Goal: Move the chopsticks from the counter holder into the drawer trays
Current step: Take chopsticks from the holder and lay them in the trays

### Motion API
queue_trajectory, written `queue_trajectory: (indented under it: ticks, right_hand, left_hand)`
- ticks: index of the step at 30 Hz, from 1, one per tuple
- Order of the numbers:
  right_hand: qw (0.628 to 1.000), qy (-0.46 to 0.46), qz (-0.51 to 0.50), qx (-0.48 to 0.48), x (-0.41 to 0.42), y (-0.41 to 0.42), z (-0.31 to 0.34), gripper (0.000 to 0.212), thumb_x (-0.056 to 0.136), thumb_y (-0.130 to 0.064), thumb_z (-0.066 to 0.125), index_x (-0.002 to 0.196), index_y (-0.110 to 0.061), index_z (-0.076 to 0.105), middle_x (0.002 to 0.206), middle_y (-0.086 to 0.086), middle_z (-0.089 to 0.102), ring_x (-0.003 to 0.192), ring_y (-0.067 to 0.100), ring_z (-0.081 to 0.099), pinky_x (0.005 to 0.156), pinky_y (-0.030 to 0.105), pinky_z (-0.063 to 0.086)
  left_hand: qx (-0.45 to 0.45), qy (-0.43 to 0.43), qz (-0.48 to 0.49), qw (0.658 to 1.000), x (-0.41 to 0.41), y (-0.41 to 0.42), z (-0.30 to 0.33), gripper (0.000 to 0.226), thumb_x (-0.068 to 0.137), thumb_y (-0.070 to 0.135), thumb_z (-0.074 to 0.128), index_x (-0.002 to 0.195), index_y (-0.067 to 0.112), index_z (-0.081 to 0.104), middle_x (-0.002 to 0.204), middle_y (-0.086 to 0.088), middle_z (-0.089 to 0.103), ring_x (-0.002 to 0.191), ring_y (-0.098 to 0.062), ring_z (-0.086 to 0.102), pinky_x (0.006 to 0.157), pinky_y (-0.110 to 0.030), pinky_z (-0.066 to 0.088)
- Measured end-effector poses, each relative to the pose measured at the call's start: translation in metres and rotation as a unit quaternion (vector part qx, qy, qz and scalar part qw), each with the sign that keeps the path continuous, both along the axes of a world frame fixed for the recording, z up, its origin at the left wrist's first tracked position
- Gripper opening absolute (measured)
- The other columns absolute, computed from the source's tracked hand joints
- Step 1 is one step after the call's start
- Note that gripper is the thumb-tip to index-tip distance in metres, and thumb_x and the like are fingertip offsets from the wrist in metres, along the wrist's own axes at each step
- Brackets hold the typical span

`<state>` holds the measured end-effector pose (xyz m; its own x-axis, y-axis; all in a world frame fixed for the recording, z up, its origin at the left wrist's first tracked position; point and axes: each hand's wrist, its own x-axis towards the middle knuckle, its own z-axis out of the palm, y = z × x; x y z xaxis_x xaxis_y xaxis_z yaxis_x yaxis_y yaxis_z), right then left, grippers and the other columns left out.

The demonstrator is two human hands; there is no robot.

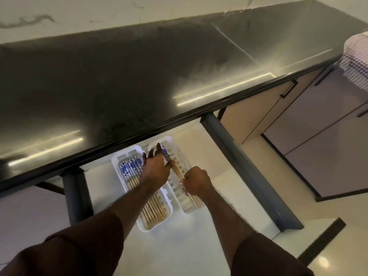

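Two white trays lie side by side in the open drawer below the counter. The left tray [116,163] is filled with several wooden chopsticks [130,168] with blue-and-white patterned tops. My right hand [196,181] is shut on a pair of chopsticks [176,170] laid along the right tray [184,162], their patterned ends pointing toward the counter. My left hand [156,168] hovers over the gap between the trays with fingers spread, its thumb near the held pair's patterned end. No counter holder is in view.
The dark glossy counter [139,76] overhangs the back of the drawer. Grey drawer rails [249,168] run along both sides. Cabinet fronts with black handles [288,89] stand at the right, and a striped cloth [356,56] hangs at the far right edge.
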<state>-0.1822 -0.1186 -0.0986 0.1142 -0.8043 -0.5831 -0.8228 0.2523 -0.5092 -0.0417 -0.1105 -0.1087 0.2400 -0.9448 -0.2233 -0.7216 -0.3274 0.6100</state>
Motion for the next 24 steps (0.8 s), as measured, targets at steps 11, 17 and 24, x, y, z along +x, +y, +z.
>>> queue_trajectory:
  ticks: [11,17,24]
  right_hand:
    - [0.997,0.052,0.063,-0.016,0.023,0.003,-0.026,0.035,0.091,-0.032,0.059,0.114,-0.006,0.058,0.111,0.01,0.068,0.103,0.029,0.065,0.083,0.029,0.048]
    - [0.993,0.069,0.082,-0.041,0.03,0.009,-0.026,0.029,0.098,-0.028,0.046,0.115,-0.008,0.059,0.118,0.012,0.064,0.108,0.029,0.061,0.087,0.031,0.045]
    - [0.981,0.082,0.097,-0.148,0.026,0.026,-0.018,0.025,0.096,-0.019,0.051,0.117,-0.013,0.062,0.115,0.007,0.067,0.102,0.024,0.065,0.09,0.03,0.049]
  left_hand:
    - [0.065,-0.241,-0.165,0.954,0.002,-0.004,-0.01,0.046,0.098,0.031,0.041,0.142,0.018,0.04,0.16,-0.006,0.018,0.148,-0.026,-0.014,0.111,-0.046,-0.025]
    - [0.15,-0.333,-0.255,0.895,0.001,-0.009,-0.012,0.06,0.095,0.041,0.045,0.148,0.019,0.029,0.162,-0.007,0.009,0.146,-0.03,-0.019,0.113,-0.057,-0.019]
    - [0.19,-0.375,-0.287,0.86,-0.004,-0.013,0.005,0.051,0.098,0.032,0.04,0.147,0.021,0.031,0.159,-0.005,0.023,0.149,-0.029,0.001,0.115,-0.053,-0.014]
